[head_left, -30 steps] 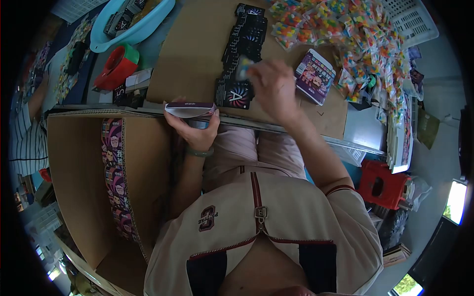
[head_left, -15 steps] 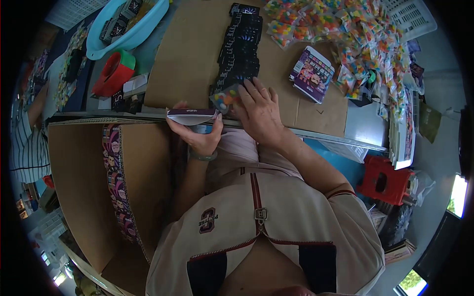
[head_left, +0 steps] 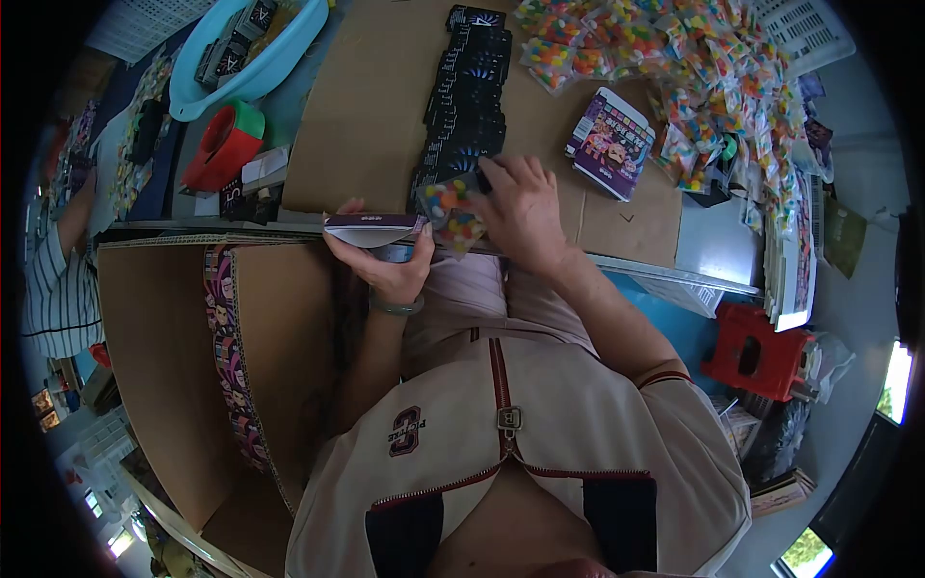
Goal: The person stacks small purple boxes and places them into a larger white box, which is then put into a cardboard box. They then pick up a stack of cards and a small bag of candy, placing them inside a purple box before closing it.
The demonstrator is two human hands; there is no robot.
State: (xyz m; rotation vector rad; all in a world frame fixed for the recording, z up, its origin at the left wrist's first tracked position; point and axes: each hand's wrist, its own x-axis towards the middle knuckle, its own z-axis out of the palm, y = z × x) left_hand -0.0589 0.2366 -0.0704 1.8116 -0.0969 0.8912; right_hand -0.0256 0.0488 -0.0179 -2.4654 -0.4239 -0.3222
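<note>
My left hand [head_left: 390, 268] holds a purple box [head_left: 374, 222] with its open end toward me, at the table's front edge. My right hand [head_left: 523, 210] pinches a clear bag of colourful candies [head_left: 453, 214] just right of the box's end. Something dark shows at its fingertips, too small to name. Beyond the bag, a long overlapping row of black cards or packets [head_left: 467, 101] runs away across the cardboard sheet [head_left: 366, 96]. Another purple box [head_left: 611, 144] lies to the right, on a second dark edge.
Many candy bags [head_left: 694, 67] are heaped at the back right. A blue basin [head_left: 183, 82] and a red and green tape dispenser [head_left: 224, 149] stand at left. An open carton [head_left: 164, 366] is below. Another person's arm [head_left: 75, 207] shows at far left.
The candy bag is lifted off the black row and shows more fully beside the box. My right hand has shifted slightly right, its fingers more curled. The left hand holds the box much as before.
</note>
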